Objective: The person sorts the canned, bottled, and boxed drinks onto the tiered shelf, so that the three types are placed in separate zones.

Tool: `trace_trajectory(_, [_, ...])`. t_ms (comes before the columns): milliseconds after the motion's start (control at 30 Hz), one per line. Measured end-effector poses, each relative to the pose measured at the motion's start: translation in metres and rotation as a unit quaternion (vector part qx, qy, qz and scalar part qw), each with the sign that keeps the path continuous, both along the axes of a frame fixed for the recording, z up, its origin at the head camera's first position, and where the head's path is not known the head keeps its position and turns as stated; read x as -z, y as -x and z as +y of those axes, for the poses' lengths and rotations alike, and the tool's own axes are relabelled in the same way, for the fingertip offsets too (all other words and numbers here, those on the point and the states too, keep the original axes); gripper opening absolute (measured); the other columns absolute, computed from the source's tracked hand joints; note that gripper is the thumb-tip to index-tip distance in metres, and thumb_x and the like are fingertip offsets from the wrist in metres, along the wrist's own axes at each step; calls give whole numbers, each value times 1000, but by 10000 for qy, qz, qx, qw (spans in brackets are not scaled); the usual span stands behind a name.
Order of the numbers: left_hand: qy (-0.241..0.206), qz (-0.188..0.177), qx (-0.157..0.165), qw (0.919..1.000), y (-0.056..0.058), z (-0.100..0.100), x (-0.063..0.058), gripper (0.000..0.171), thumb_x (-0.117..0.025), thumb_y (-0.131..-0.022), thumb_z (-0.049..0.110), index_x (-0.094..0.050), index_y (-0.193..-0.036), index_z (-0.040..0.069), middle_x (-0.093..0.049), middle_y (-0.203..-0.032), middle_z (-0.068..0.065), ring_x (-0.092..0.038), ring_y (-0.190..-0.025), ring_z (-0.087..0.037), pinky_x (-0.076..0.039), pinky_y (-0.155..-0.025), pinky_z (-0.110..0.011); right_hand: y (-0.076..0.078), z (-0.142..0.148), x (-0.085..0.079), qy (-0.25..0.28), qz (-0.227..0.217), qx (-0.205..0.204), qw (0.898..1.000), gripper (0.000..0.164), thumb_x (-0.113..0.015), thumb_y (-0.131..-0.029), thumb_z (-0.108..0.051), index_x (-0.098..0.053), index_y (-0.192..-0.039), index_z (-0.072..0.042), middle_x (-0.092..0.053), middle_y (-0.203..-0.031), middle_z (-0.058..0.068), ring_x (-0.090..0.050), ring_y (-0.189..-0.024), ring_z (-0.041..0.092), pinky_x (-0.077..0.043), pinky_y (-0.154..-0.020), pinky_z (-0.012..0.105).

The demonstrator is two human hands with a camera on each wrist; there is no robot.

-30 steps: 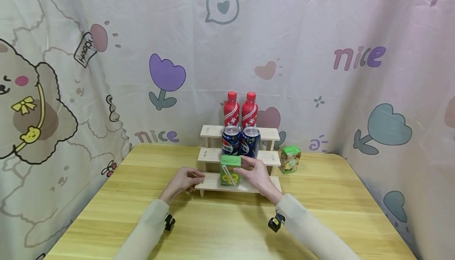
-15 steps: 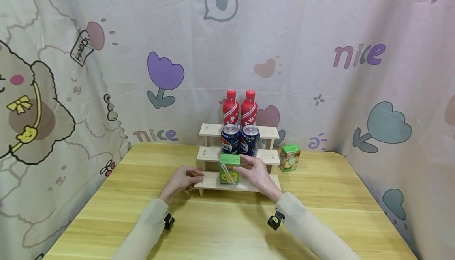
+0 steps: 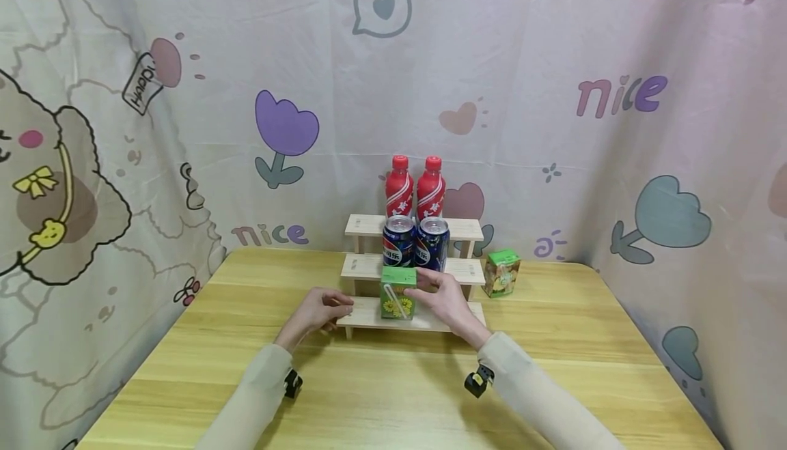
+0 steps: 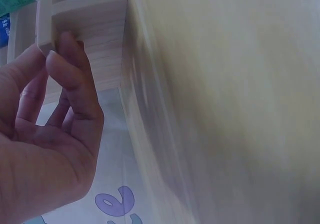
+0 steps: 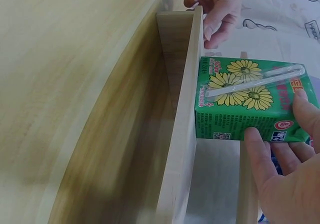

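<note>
A green drink carton [image 3: 398, 293] with yellow flowers and a straw on its front stands upright on the lowest board of a three-step wooden shelf [image 3: 363, 315]. My right hand [image 3: 444, 300] grips the carton from its right side, thumb on the front, as the right wrist view shows close up with the carton [image 5: 250, 91] base against the board. At the left end of the same board is my left hand [image 3: 316, 311]. In the left wrist view, thumb and fingers of the left hand [image 4: 60, 119] pinch the board's corner [image 4: 46, 31].
Two blue cola cans [image 3: 432, 245] stand on the middle step, close behind the carton. Two red bottles [image 3: 431, 190] occupy the top step. Another drink carton [image 3: 501, 275] stands on the wooden table [image 3: 381, 388], right of the shelf. A patterned curtain [image 3: 522, 61] hangs behind.
The camera view shifts slightly. Both hands keep their places, and the carton stays where it was on the lowest board.
</note>
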State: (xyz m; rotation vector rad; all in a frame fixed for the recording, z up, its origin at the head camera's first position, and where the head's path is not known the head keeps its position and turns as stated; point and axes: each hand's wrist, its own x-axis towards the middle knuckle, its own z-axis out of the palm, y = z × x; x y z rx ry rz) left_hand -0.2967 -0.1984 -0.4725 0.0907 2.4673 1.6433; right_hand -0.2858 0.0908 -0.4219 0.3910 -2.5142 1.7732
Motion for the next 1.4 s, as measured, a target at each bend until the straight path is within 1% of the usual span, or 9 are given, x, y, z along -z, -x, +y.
trace_trajectory(167, [50,40,40,10000,2,0,-1,22,-74,-88,17,-74,-107,6,-70,-84,-8,-57,-56,-18,-53,-50,-32,1,2,0,23,-82,81,9999,58,-81,-81,-22,-60,-133,-7,-72,-113,9,-66,-109,24,-48,-103,45])
trace_trajectory(367, [110,14,4,9999,-1,-1,-2,23,-74,-88,18,-73,-107,5,-71,-87,-8,-55,-58,-16,-53,-52,-31,-1,11,-3,317,-111,-53,9994,51,-81,-81,-21,-63,-129,-12,-70,-117,7,-67,-107,22,-55,-93,35])
trace_trajectory(500, [77,-25,-11,10000,-3,-3,0,24,-74,-88,18,-73,-108,5,-71,-87,-8,-56,-58,-16,-53,-52,-31,-3,20,-5,562,-9,-300,9980,41,-77,-85,-17,-66,-123,-8,-69,-118,13,-67,-105,25,-57,-86,30])
trace_trajectory(633, [90,-1,-71,9999,-4,-5,1,23,-75,-87,18,-73,-107,5,-70,-87,-8,-55,-57,-16,-51,-50,-29,-2,30,-7,944,-133,-532,9940,36,-72,-90,-14,-64,-122,1,-65,-122,24,-66,-106,36,-59,-85,34])
trace_trajectory(733, [125,44,-44,9999,-3,-4,2,23,-75,-87,18,-73,-106,5,-70,-87,-7,-55,-57,-16,-51,-50,-29,0,40,-7,1245,-120,-431,9912,34,-68,-92,-12,-63,-120,5,-64,-120,29,-66,-104,40,-60,-82,37])
trace_trajectory(1000, [83,47,15,10000,0,-1,2,24,-75,-87,18,-73,-107,5,-71,-84,-7,-55,-57,-16,-53,-50,-31,7,71,-6,1580,265,-86,9870,34,-68,-92,-9,-61,-117,12,-64,-110,33,-71,-89,29,-61,-75,39])
trace_trajectory(1100, [66,37,-18,10000,-1,-1,1,24,-74,-87,18,-73,-107,5,-71,-86,-7,-55,-57,-17,-53,-50,-31,11,83,-3,1565,335,183,9869,32,-69,-91,-10,-63,-116,10,-69,-105,27,-71,-86,25,-61,-72,39])
trace_trajectory(1267, [93,4,-75,9999,-1,0,1,22,-75,-87,18,-73,-106,6,-69,-85,-8,-55,-58,-17,-53,-50,-31,17,102,2,1497,289,655,9861,33,-69,-92,-11,-62,-117,10,-74,-99,11,-69,-81,9,-61,-71,32])
trace_trajectory(1400, [109,1,-108,9999,-1,0,2,22,-75,-86,19,-74,-105,7,-68,-83,-8,-55,-58,-16,-53,-50,-31,21,116,5,1439,231,924,9850,34,-69,-92,-12,-62,-118,8,-73,-95,0,-68,-81,11,-59,-68,25])
